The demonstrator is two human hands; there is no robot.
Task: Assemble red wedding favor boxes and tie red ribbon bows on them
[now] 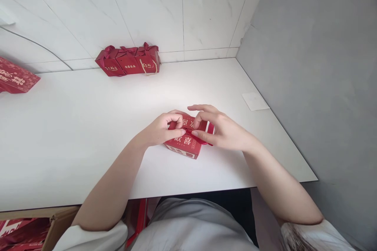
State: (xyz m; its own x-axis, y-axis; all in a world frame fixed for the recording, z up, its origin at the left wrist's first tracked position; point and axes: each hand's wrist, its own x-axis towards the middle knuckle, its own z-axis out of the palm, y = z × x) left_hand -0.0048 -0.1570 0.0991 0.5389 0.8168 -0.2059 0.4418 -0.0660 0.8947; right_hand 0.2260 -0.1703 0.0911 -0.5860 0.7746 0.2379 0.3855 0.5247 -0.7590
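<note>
A red gift box with pale characters lies on the white table in front of me. A red ribbon crosses its top, with a loose part hanging over the right side. My left hand rests against the box's left side, its thumb and bent index finger closed on the ribbon near the middle. From the right, my right hand has thumb and index finger pinched on the ribbon, other fingers raised. The fingers partly hide where the ribbon meets.
Red boxes with bows stand in a row by the tiled wall. Another red package is at the far left. A white paper lies near the grey partition. A cardboard box of red items sits below the table.
</note>
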